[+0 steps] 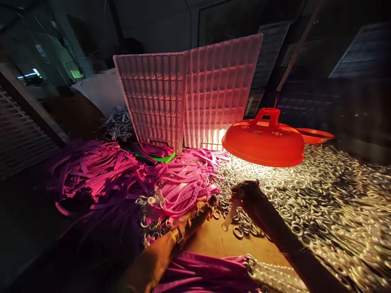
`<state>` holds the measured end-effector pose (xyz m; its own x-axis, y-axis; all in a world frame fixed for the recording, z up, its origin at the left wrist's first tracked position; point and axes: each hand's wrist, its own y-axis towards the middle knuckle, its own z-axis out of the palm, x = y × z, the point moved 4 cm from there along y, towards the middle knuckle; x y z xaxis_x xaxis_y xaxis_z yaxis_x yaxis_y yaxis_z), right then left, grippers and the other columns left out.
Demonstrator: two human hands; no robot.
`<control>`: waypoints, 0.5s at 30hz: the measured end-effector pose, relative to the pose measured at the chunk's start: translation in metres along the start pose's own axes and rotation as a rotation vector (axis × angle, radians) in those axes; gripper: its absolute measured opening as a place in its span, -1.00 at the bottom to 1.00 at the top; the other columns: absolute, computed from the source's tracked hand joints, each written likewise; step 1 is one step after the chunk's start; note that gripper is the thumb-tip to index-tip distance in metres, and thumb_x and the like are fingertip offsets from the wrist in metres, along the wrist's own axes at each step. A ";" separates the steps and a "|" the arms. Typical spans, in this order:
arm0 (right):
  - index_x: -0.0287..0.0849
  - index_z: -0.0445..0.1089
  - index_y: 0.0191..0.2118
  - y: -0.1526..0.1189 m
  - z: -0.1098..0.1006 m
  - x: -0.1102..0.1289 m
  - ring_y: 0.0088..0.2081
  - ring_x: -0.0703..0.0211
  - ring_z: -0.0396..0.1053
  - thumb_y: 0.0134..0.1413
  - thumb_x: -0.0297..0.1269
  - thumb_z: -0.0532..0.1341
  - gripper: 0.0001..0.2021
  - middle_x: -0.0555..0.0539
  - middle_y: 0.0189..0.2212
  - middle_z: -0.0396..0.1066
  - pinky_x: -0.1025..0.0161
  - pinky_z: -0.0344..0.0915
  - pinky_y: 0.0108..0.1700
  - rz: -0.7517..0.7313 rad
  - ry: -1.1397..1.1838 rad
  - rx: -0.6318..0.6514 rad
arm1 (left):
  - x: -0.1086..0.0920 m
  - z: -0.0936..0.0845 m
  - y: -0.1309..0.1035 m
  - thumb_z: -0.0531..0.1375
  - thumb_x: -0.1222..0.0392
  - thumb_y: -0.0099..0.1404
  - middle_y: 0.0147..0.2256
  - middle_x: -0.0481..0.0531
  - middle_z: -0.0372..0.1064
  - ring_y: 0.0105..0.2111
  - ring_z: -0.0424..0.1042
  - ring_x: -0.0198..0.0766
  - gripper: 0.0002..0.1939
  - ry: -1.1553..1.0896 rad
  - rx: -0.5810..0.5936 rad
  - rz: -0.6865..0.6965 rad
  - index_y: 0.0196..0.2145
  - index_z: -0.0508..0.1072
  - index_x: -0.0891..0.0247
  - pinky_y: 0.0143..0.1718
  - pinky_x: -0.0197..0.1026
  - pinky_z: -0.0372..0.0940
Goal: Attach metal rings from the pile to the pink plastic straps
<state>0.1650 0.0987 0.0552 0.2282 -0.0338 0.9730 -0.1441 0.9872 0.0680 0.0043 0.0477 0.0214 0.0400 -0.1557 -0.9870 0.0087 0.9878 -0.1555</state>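
My left hand (201, 206) reaches in from the lower left, its fingers drawn together beside a metal ring (216, 214); whether they grip that ring I cannot tell. To its right, my right hand (249, 194) is closed on a pale translucent strip (231, 216), which hangs down from the fingers. Loose metal rings (238, 232) lie just below and around the right hand. Pink straps (189, 179) are heaped beyond the left hand, and some rings (150, 200) lie on the near side of that heap.
An orange lamp (264, 142) hangs low over a broad pile of rings (330, 191). Two ribbed plastic panels (152, 97) stand upright behind. A bundle of pink straps (207, 272) with pale beaded strands (271, 272) lies on the tabletop (210, 238) near me.
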 end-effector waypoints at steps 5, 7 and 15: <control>-0.14 0.22 -0.34 0.000 0.002 -0.005 -0.66 0.40 0.03 -0.09 0.04 0.27 -0.63 0.11 -0.61 0.15 0.41 0.01 -0.68 0.092 -0.099 0.064 | 0.012 0.007 0.013 0.07 -0.23 0.13 -0.65 -0.12 0.10 -0.66 0.03 -0.43 -0.57 -0.299 0.062 -0.059 -0.55 0.23 0.22 -0.59 -0.27 -0.08; -0.15 0.18 -0.37 -0.006 0.011 -0.015 -0.65 0.43 -0.03 -0.07 0.05 0.25 -0.63 0.14 -0.63 0.08 0.43 -0.01 -0.66 0.091 -0.113 0.098 | 0.019 0.007 0.018 0.16 -0.23 0.02 -0.65 -0.15 0.09 -0.67 0.03 -0.45 -0.56 -0.361 0.045 -0.087 -0.52 0.22 0.23 -0.62 -0.29 -0.10; -0.13 0.06 -0.36 -0.024 0.025 -0.037 -0.63 0.39 0.01 0.19 -0.01 0.00 -0.72 0.11 -0.59 0.08 0.42 0.05 -0.64 -0.061 -0.282 0.120 | 0.006 0.016 0.004 0.22 -0.12 0.02 -0.69 -0.22 -0.13 -0.69 -0.17 -0.51 -0.55 -0.396 0.137 -0.048 -0.60 0.06 0.20 -0.64 -0.29 -0.26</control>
<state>0.1360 0.0721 0.0231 -0.0341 -0.1513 0.9879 -0.2551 0.9571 0.1378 0.0202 0.0507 0.0152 0.4168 -0.2168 -0.8828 0.1517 0.9741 -0.1676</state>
